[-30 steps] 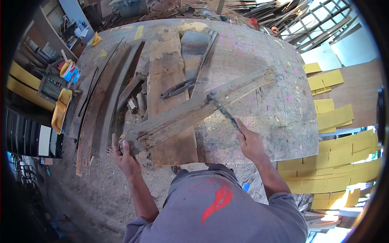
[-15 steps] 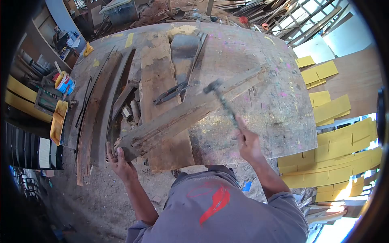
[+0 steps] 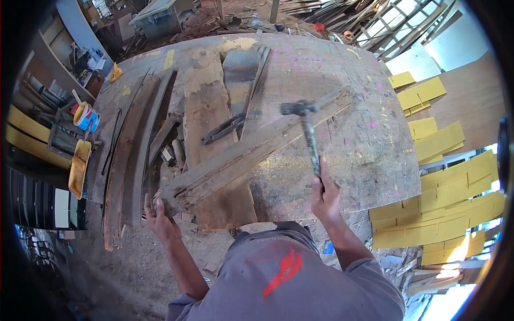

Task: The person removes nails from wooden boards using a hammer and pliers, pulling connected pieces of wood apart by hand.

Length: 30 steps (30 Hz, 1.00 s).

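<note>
A long weathered plank (image 3: 235,152) lies slanting across the worktable (image 3: 375,171), its near left end beyond the table's front edge. My left hand (image 3: 162,216) holds that end, thumb on top. My right hand (image 3: 325,193) is closed round the handle of a hammer (image 3: 309,136). The hammer's dark head is over the right part of the plank; whether it touches the wood I cannot tell. Under the slanting plank lies a wide board (image 3: 206,101). Black-handled pincers (image 3: 224,128) rest on the wide board, just behind the slanting plank.
Several long wood strips (image 3: 128,144) lie on the left of the table, with short scraps beside them. A paint bucket (image 3: 87,117) and a yellow paint tray (image 3: 79,166) stand at the left edge. Yellow panels (image 3: 460,182) lie at the right. Scrap wood is piled behind.
The hammer and my right hand have moved slightly; the hammer head is further right and now more upright over the plank. My left hand still holds the plank's end.
</note>
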Tool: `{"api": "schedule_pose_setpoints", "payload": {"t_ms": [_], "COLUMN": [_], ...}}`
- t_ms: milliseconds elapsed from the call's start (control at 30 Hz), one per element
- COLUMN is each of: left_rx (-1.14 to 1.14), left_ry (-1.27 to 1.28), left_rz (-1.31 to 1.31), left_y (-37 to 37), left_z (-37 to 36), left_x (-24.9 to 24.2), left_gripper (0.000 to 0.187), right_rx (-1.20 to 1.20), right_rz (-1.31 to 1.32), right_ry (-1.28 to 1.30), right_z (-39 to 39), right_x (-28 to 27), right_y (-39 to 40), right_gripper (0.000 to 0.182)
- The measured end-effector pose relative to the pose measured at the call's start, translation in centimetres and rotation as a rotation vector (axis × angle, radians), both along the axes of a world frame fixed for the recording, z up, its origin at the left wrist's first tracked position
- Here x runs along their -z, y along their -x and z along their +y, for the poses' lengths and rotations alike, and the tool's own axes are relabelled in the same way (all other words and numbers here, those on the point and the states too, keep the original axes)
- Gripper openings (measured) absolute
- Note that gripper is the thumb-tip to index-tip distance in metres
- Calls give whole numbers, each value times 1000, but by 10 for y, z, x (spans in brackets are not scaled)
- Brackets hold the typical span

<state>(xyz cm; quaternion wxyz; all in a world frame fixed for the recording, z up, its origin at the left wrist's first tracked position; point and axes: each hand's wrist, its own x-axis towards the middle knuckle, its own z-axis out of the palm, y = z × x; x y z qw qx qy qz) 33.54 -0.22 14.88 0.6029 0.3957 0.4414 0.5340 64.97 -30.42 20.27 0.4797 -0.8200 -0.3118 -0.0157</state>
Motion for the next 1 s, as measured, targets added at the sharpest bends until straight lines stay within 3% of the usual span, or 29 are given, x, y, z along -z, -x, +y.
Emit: {"api": "schedule_pose_setpoints", "payload": {"t_ms": [67,200,300,400,500,600,700,800,900,1000], "left_rx": [-5,-45,-9,4,47,-45,12,7,-9,40], "left_ry": [-6,94,50,49,32,93,50,38,167,110], "left_rz": [-27,-10,-7,-16,15,-31,19,-21,51,13], "left_y": [-2,4,7,6,5,6,8,4,12,59], "left_z": [1,2,0,2,-1,1,-4,-3,-7,-1], "left_x": [-1,11,13,11,1,16,8,3,18,58], "left_gripper": [54,56,57,57,56,56,54,53,51,51], "right_rx": [-124,-366,-266,-41,-313,-363,-114,-230,-329,-188], "right_rz": [-30,-78,52,2,-205,-192,25,-178,4,216], "right_ry": [100,328,158,-3,486,347,142,264,516,312], "right_z": [2,9,6,5,5,7,7,2,3,-10], "right_x": [33,34,12,17,33,18,8,50,43,36], "right_y": [-4,-5,2,5,-7,-15,2,-8,-14,-17], "right_gripper": [53,54,56,55,55,55,56,54,53,56]}}
